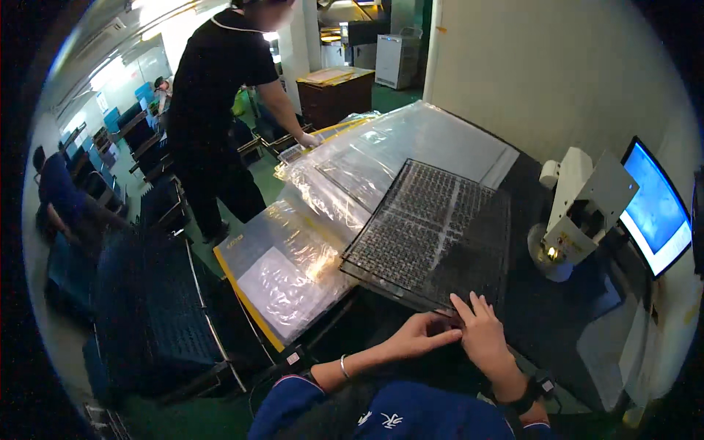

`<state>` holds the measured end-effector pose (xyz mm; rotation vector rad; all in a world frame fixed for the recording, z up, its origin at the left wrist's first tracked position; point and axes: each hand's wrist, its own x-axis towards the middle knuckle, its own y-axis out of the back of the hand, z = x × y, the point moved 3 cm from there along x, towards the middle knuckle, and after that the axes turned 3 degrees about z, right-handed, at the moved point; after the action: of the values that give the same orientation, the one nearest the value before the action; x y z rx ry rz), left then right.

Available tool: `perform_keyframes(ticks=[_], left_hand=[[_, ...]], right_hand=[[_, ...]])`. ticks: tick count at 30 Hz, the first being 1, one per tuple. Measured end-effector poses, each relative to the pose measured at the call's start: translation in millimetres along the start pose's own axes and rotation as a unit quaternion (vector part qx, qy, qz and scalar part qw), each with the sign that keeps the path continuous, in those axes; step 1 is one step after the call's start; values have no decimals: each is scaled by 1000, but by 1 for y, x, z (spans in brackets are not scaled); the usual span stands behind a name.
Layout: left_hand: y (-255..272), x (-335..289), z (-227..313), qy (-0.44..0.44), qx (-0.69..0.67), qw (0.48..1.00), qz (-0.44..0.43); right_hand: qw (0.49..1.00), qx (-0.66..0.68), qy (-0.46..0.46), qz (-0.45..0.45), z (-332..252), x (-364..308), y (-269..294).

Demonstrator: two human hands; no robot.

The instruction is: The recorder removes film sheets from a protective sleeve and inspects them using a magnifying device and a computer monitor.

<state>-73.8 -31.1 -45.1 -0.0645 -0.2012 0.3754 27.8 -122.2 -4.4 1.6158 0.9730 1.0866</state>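
Table: dark flat work table [532,323], likely taking the weight.
Sheets: clear shiny plastic-wrapped flat stack [433,139], partly overlapped by panel.
Panel: black rectangular gridded panel [411,227], near edge at hands, probably for easy reach; small glinting cells, darker lower-right patch.
Right hand [484,337]: fingers slightly spread at edge; grip unclear.
Left hand [422,335]: fingers curled, contents hidden, can't tell.

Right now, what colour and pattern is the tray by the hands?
The tray is black with a small-celled grid, best seen in the head view.
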Motion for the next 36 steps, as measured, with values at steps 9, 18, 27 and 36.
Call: perform_keyframes(ticks=[9,18,27,36], left_hand=[[23,-11,8,107,-45,993,1],[50,-12,-5,211,-247,935,142],[29,-8,1,190,-236,940,159],[22,16,45,95,-76,992,35]], right_hand=[[997,68,-4,44,17,6,11],[999,19,6,43,2,0,2],[995,-35,-1,95,10,-11,-4],[982,57,6,182,52,31,73]])
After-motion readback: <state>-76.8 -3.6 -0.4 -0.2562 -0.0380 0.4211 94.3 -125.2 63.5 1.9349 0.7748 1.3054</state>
